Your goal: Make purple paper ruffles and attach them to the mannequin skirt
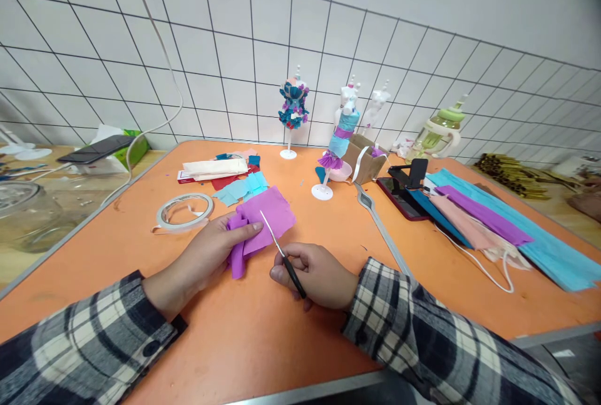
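Purple crepe paper [271, 217], partly rolled, is pinched between the thumb and fingers of my left hand [206, 251]. Its loose flat end spreads to the right over the orange table [253, 336]. My right hand [319, 275] is closed around black-handled scissors [292, 273]. Their thin metal blades point up and left, and the tip overlaps the purple sheet in view; whether the blades touch the paper I cannot tell. Just beyond the sheet lie light-blue paper pieces [241, 188]. A roll of white double-sided tape [184, 212] rests left of my left hand.
Small mannequins stand at the back, one in blue flowers [294, 104], one in blue and purple paper [342, 133]. Behind are a cardboard box [369, 158] and a green-lidded bottle [441, 133]. On the right lie a phone [401, 198] and folded coloured paper [516, 230]. A white cable [162, 39] hangs left.
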The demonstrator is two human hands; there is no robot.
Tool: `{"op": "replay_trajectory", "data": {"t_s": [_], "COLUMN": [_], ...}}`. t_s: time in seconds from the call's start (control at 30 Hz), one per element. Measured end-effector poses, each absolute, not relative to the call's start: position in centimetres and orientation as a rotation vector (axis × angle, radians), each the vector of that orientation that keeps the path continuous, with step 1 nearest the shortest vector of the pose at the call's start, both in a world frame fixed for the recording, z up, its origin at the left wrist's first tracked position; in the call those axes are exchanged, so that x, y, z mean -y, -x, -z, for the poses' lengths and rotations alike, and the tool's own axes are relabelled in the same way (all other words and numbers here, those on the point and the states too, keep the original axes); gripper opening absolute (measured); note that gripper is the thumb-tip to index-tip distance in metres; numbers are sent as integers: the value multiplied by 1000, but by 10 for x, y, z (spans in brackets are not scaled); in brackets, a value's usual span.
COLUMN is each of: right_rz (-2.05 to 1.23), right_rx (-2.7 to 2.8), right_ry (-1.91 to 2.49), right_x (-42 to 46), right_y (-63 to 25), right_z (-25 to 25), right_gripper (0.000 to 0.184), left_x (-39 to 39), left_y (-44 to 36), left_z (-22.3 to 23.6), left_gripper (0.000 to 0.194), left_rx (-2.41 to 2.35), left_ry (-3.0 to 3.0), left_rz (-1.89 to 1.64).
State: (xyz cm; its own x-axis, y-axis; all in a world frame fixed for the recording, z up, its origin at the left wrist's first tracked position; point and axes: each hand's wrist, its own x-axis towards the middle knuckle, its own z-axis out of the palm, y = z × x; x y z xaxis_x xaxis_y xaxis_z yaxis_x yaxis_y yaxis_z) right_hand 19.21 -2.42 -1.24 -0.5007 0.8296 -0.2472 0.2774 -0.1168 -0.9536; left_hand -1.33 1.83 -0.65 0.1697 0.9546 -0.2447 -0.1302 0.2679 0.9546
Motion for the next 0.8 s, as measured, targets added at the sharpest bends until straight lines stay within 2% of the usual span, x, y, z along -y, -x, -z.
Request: {"op": "replay_trajectory", "data": {"t_s": [0.8], "right_rz": [-1620], "right_rx": [1751], "right_ry": [1229], "right_x": [26], "right_y": [-190], "right_z": [14], "right_gripper": [32], "left_x": [-15], "left_y": [10], "left_z": [10], "left_gripper": [34], "left_rx": [-1146], "left_ry": [-1093], "left_rz": [-1033]}}
